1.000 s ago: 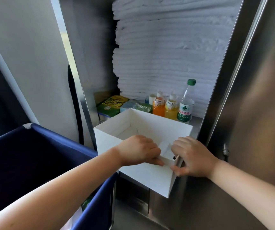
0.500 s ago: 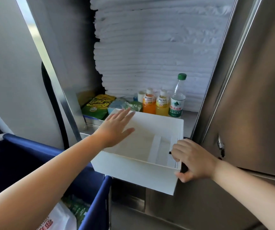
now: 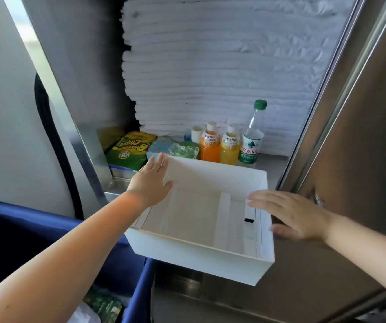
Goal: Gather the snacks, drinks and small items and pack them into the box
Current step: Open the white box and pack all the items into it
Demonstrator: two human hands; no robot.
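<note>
On the front edge of the steel shelf (image 3: 271,164) sits the open white box (image 3: 196,257), its near part overhanging the shelf. The box has nothing in it but its folded inner flaps. The left hand (image 3: 151,180) lies flat, palm down, at the box's left rear corner, fingers (image 3: 161,162) straight and together, gripping nothing. The right hand (image 3: 297,217) is spread over the box's right wall, its fingers released and its thumb outside the wall; whether it touches the card is not clear.

Along the back of the shelf, behind the box, lie a banana chips bag (image 3: 129,149) at the left, then a pale blue pack (image 3: 160,146) and a green wrapped packet (image 3: 185,150). Right of these stand an orange drink bottle (image 3: 209,145), a yellow drink bottle (image 3: 230,149) and a water bottle (image 3: 252,138) with a green cap, all upright and side by side. Folded white towels (image 3: 222,78) are stacked against the back. A blue fabric bin (image 3: 24,229) stands below the shelf's left corner.
</note>
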